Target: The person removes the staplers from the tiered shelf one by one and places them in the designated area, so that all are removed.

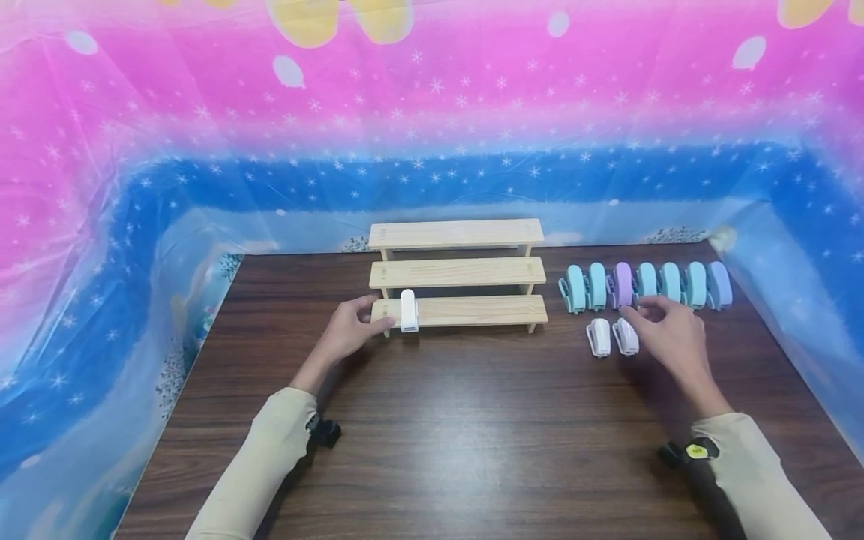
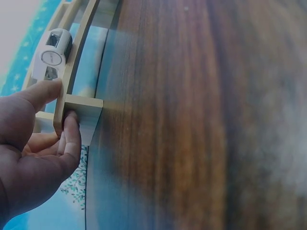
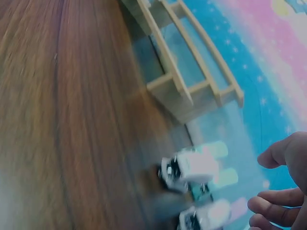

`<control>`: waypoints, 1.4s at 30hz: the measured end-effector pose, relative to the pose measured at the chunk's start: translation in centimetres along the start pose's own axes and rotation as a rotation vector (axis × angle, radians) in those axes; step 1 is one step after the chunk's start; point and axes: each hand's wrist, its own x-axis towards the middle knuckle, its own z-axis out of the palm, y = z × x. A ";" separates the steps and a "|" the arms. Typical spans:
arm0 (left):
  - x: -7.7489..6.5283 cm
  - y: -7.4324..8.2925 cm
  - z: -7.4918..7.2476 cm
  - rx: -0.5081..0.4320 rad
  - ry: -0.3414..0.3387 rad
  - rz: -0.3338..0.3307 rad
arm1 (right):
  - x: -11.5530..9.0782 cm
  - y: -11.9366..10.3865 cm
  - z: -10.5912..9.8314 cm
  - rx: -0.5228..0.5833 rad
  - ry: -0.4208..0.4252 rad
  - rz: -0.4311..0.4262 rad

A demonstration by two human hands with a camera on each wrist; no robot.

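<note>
A three-step wooden display stand (image 1: 466, 271) stands at the back of the table. My left hand (image 1: 347, 326) grips the left end of its lowest step, thumb on top and fingers beneath; the left wrist view shows the curled fingers (image 2: 72, 139) under the board. Beside the thumb, a small white stapler-shaped gadget (image 1: 409, 310) rests on that step. My right hand (image 1: 671, 337) hovers just right of two similar white gadgets, the left one (image 1: 598, 337) and the right one (image 1: 626, 337). In the right wrist view its thumb and fingers are apart with nothing between them.
Behind the white pair stands a row of larger gadgets: several mint ones (image 1: 670, 283), a purple one (image 1: 621, 285) and a blue-violet one (image 1: 719, 285) at the right end. A pink and blue patterned cloth (image 1: 439, 172) hangs around the dark wooden table (image 1: 432, 435).
</note>
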 end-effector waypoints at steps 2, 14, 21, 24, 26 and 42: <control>0.0 0.0 0.0 0.001 0.001 0.001 | -0.1 -0.9 0.1 0.014 0.004 -0.031; -0.1 -0.2 -0.1 -0.006 0.007 0.003 | -0.2 -5.9 2.5 0.069 -0.023 -0.193; -0.1 -0.2 -0.2 0.003 0.005 0.006 | -0.2 -8.5 4.9 0.122 -0.064 -0.265; -0.1 -0.2 -0.2 0.009 0.004 0.007 | -0.1 -9.5 5.9 0.141 -0.088 -0.275; -0.1 -0.2 -0.2 0.010 0.003 0.009 | -0.1 -10.3 6.5 0.157 -0.104 -0.276; 0.0 -0.1 -0.1 -0.020 -0.001 -0.003 | -0.8 -16.6 10.5 0.294 -0.234 -0.371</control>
